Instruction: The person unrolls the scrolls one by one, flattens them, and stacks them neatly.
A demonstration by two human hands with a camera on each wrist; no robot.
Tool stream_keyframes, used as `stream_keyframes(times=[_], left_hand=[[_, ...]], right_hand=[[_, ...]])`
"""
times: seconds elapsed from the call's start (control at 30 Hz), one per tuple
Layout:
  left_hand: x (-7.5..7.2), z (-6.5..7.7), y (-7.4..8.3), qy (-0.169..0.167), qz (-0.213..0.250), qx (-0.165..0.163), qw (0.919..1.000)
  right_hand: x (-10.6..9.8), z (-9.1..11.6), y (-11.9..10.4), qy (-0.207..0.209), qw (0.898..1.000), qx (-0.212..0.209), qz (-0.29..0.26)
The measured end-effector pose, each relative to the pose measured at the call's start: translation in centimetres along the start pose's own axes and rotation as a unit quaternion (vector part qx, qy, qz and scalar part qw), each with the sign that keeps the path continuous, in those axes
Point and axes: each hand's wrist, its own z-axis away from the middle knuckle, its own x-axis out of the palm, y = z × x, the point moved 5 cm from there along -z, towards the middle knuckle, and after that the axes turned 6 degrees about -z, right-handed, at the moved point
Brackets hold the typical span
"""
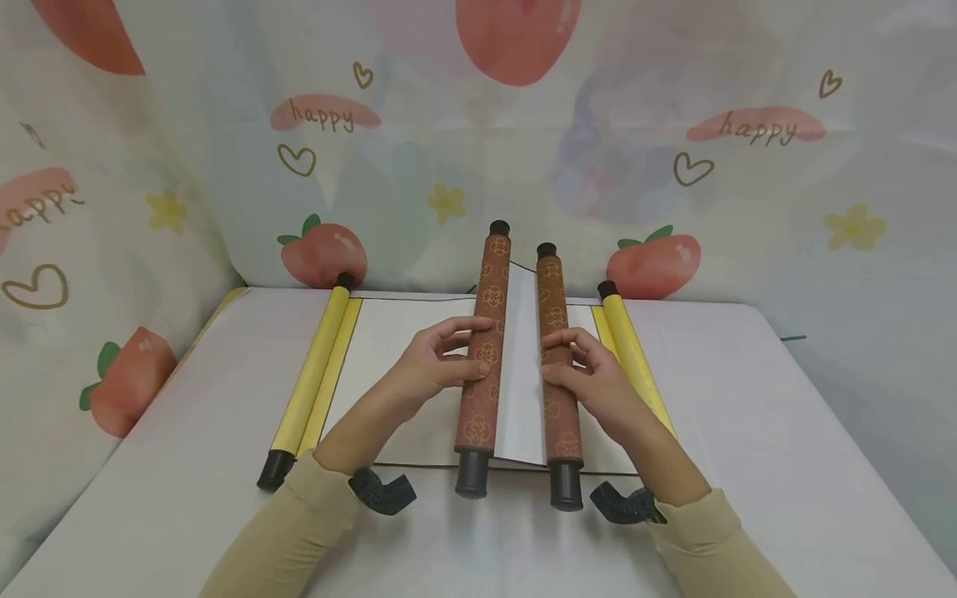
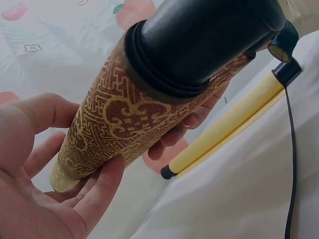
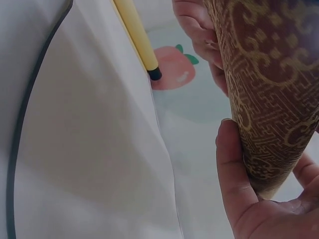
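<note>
A red-brown scroll with gold patterns has two rollers with black end knobs, and a white strip of paper (image 1: pixel 521 365) shows between them. My left hand (image 1: pixel 422 370) grips the left roller (image 1: pixel 478 419) near its middle, thumb and fingers around it. The right roller (image 1: pixel 553 291) is held the same way by my right hand (image 1: pixel 601 386). Close up in the left wrist view, a black end knob (image 2: pixel 209 45) faces the camera above the patterned cloth (image 2: pixel 124 114). The right wrist view shows my thumb and fingers around the tapering-looking roller (image 3: pixel 274 94).
Beneath the held scroll, a yellow scroll lies spread on the white table (image 1: pixel 748 465). Its left yellow roller (image 1: pixel 308 382) and right yellow roller (image 1: pixel 634 353) flank a white sheet (image 1: pixel 392 390). Behind stands a fruit-printed cloth backdrop (image 1: pixel 523 149).
</note>
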Motion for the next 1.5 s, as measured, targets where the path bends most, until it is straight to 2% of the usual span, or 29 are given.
stream_keyframes(times=[0.17, 0.7, 0.9, 1.5], left_hand=[[-0.3, 0.1, 0.2, 0.003, -0.005, 0.009, 0.9999], [-0.7, 0.4, 0.4, 0.005, 0.0, 0.015, 0.9999], [-0.8, 0.3, 0.5, 0.001, -0.004, 0.021, 0.9998], [-1.1, 0.3, 1.0, 0.007, 0.004, 0.013, 0.9999]], right_hand=[[-0.2, 0.1, -0.1, 0.001, 1.0, -0.007, -0.012], [-0.6, 0.3, -0.5, 0.009, 1.0, 0.003, -0.005], [-0.6, 0.2, -0.5, 0.004, 1.0, -0.006, -0.004], [-1.3, 0.2, -0.7, 0.02, 1.0, 0.003, 0.003]])
